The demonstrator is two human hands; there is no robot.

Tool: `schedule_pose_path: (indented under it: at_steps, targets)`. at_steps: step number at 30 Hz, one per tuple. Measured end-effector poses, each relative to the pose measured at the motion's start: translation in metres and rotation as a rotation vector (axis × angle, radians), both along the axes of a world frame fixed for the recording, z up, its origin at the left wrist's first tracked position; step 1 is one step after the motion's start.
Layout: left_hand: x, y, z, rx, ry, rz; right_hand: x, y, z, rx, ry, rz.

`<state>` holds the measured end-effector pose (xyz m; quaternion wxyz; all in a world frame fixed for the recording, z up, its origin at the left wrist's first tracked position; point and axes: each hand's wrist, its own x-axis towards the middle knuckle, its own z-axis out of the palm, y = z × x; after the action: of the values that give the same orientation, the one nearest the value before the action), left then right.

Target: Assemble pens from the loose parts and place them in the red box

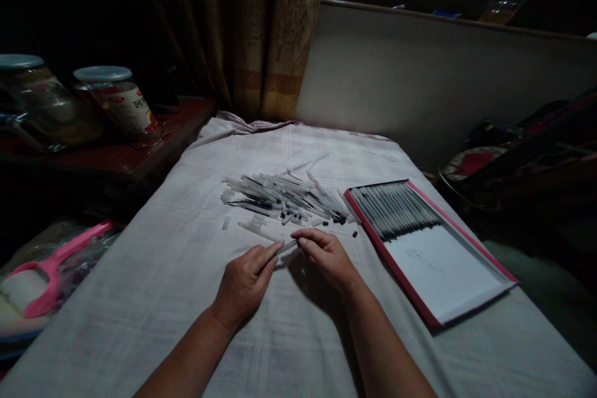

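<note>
Between my two hands is a pen with a clear barrel (288, 247). My left hand (246, 280) is closed on it, thumb and forefinger pinching the barrel. At its other end, my right hand (329, 259) pinches a small black part; the fingers partly hide whether it is a cap or a plug. Just beyond my hands lies a loose pile of pen parts (284, 193), clear tubes mixed with dark refills. Several small black pieces are scattered along its near side, one black piece (355, 234) apart to the right. Another clear barrel (259, 231) lies beside my left fingertips.
A shallow red-edged box (426, 323) on the right holds a row of pens (396, 206) at its far end. White cloth (186, 298) covers the table. To the left are a jar (124, 102) on a dark red cabinet (140, 165) and a pink plastic item (53, 267).
</note>
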<state>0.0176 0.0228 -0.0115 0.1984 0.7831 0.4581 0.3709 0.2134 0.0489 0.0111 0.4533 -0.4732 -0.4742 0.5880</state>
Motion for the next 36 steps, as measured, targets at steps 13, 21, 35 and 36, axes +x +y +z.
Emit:
schedule_pose_path:
  at_steps: [13,21,35,36]
  targets:
    - [0.0,0.0,-0.001,0.008,0.0,-0.002,0.005,0.0,0.0,0.26,-0.257,0.036]
    - [-0.001,0.0,-0.002,0.029,0.063,-0.017,0.011,-0.001,0.006,0.471,-0.515,0.11]
    - [0.0,-0.001,0.0,0.024,0.078,-0.029,0.013,-0.003,0.004,0.319,-0.469,0.141]
    - [0.0,-0.001,-0.001,0.022,0.088,-0.033,0.012,-0.003,0.005,0.32,-0.462,0.137]
